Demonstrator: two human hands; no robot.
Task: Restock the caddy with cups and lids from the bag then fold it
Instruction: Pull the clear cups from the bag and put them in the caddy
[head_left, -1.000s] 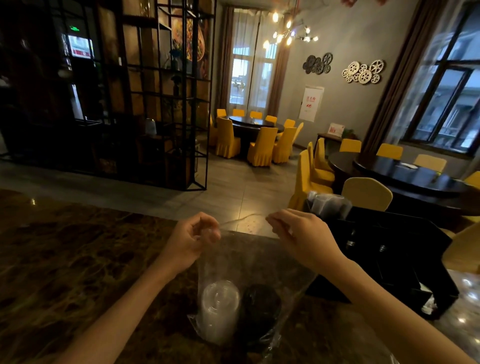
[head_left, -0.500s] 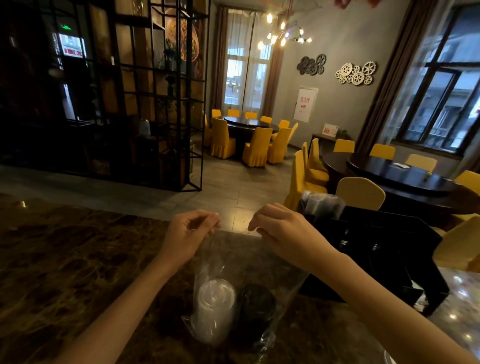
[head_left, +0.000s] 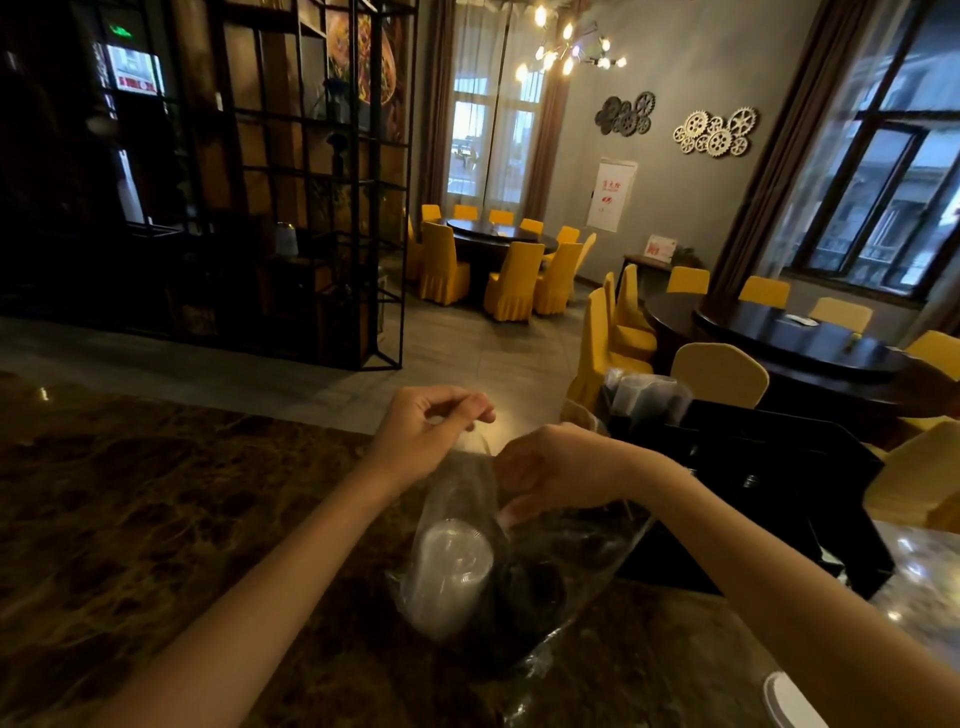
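My left hand (head_left: 423, 436) pinches the bag (head_left: 587, 566) rim up; my right hand (head_left: 550, 475) dips inside, grip unclear, above cups (head_left: 452, 566) and lids (head_left: 535, 587) on the desk (head_left: 156, 519).

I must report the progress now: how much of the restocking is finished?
Almost nothing is finished. The clear cups and black lids are in the plastic bag on the counter. In hand: the left hand pinches the bag's top edge while the right hand reaches into its mouth. Left: move both stacks to the black caddy, then fold the bag.
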